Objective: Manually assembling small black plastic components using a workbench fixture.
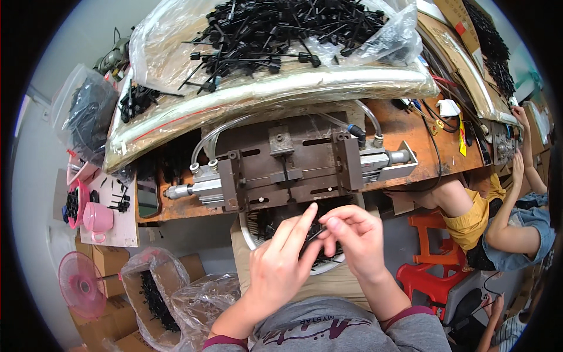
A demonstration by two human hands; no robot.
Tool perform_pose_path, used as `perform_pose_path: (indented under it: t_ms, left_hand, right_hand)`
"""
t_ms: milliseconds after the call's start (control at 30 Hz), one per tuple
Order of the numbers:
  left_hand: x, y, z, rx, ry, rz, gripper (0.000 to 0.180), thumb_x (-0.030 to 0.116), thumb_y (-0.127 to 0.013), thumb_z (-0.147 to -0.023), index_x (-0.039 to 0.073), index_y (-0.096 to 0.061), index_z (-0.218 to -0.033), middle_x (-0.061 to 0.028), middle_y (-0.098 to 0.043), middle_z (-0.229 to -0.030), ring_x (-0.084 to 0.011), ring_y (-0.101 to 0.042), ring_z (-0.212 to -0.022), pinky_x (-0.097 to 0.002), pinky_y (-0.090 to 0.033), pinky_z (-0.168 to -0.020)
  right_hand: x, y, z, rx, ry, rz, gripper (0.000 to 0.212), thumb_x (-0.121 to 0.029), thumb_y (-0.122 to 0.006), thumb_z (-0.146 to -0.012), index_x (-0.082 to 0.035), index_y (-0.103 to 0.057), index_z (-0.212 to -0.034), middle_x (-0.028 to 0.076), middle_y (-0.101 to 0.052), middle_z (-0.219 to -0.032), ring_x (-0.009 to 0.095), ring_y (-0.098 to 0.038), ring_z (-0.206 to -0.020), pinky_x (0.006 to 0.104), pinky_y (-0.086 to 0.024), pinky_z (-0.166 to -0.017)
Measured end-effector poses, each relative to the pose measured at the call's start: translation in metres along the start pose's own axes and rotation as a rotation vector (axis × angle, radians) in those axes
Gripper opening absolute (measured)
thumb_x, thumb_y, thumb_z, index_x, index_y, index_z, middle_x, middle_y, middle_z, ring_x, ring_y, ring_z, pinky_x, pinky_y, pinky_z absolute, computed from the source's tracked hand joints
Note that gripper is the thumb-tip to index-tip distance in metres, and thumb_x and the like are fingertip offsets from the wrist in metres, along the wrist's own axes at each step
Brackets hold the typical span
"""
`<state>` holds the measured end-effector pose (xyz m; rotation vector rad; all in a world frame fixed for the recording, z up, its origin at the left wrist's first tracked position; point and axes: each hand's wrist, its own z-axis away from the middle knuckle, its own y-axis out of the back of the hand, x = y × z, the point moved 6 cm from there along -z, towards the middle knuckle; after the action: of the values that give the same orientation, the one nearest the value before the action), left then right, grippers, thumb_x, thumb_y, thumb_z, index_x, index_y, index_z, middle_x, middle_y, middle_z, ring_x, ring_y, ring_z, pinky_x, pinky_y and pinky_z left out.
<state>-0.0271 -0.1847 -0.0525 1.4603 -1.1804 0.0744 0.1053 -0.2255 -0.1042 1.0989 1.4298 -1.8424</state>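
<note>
Right hand (362,239) is pinching a thin dark part (321,230) at its fingertips; left hand (280,258) is pointing two fingers out, pressed together, just beside it, any grip hidden; both are hovering over a white-rimmed basket (244,227), below the brown fixture (258,170)

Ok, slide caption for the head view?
Left hand and right hand close together above a white-rimmed container, before a brown metal fixture, black parts heaped behind.
</note>
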Motion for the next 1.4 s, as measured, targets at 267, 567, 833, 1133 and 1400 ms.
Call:
perform_pose_path:
  t_ms: [267, 567, 833, 1133, 1400]
  left_hand:
    - [0.000, 0.015, 0.027, -0.035, -0.027, 0.469, 0.036, -0.001, -0.076, -0.078, 0.000, -0.070, -0.113, -0.0121, -0.070, -0.106, -0.0211, -0.070, -0.087, -0.0298, -0.058, -0.077]
    - [0.011, 0.014, 0.032, -0.114, -0.186, 0.404, 0.031, 0.008, -0.083, -0.066, 0.004, -0.077, -0.096, -0.0113, -0.071, -0.110, -0.0210, -0.070, -0.084, -0.0296, -0.059, -0.071]
    - [0.010, 0.011, 0.034, -0.024, -0.348, 0.303, 0.030, 0.010, -0.082, -0.066, 0.002, -0.076, -0.094, -0.0120, -0.071, -0.114, -0.0210, -0.071, -0.081, -0.0290, -0.059, -0.071]
    - [0.007, 0.008, 0.036, 0.000, -0.356, 0.315, 0.029, 0.008, -0.082, -0.066, 0.002, -0.076, -0.093, -0.0118, -0.071, -0.113, -0.0206, -0.071, -0.081, -0.0284, -0.059, -0.069]
    - [0.004, 0.008, 0.039, 0.005, -0.349, 0.313, 0.029, 0.007, -0.082, -0.065, 0.000, -0.076, -0.092, -0.0123, -0.071, -0.111, -0.0205, -0.071, -0.081, -0.0288, -0.060, -0.069]
  right_hand:
    - [-0.005, 0.011, -0.003, -0.007, -0.092, -0.060, 0.013, -0.010, -0.060, -0.097, 0.002, -0.064, -0.098, 0.009, -0.066, -0.078, 0.009, -0.057, -0.055, 0.0217, -0.047, -0.051]
    - [-0.006, 0.010, -0.003, 0.004, -0.021, -0.024, 0.014, -0.012, -0.056, -0.099, 0.002, -0.059, -0.098, 0.015, -0.068, -0.079, 0.012, -0.060, -0.052, 0.0224, -0.049, -0.049]
    - [-0.004, 0.006, 0.001, -0.047, -0.004, -0.055, 0.018, -0.015, -0.053, -0.102, 0.001, -0.058, -0.098, 0.017, -0.068, -0.080, 0.015, -0.063, -0.053, 0.0249, -0.052, -0.049]
    - [-0.003, 0.002, 0.002, -0.049, 0.004, -0.041, 0.019, -0.016, -0.052, -0.102, 0.002, -0.057, -0.097, 0.017, -0.067, -0.078, 0.014, -0.062, -0.051, 0.0237, -0.051, -0.047]
    - [-0.009, -0.003, 0.005, -0.031, 0.100, 0.111, 0.018, -0.014, -0.053, -0.101, 0.003, -0.056, -0.096, 0.018, -0.066, -0.075, 0.014, -0.061, -0.052, 0.0234, -0.051, -0.044]
